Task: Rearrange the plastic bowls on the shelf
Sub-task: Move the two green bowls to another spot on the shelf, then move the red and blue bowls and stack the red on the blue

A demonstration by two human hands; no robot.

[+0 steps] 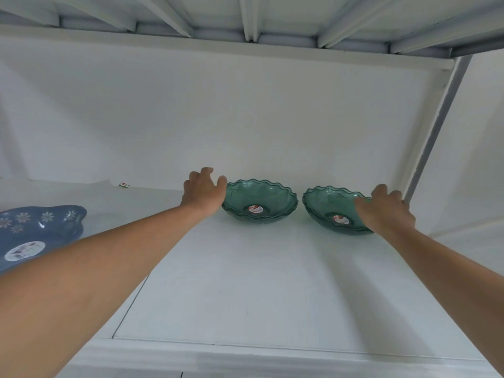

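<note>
Two translucent green plastic bowls with wavy rims stand side by side at the back of the white shelf [245, 282], each with a round sticker inside. My left hand [203, 192] is at the left edge of the left green bowl [259, 203]; its fingers are spread and its thumb touches the rim. My right hand [384, 211] lies over the right side of the right green bowl [327, 208], thumb inside the bowl and fingers curled over its far rim. That hand hides the bowl's right rim.
A blue flower-patterned bowl [41, 227] sits at the left, partly behind my left forearm. A small scrap [124, 184] lies by the back wall. The upper shelf's ribbed underside [245, 20] hangs overhead. A metal upright [436, 126] bounds the right side.
</note>
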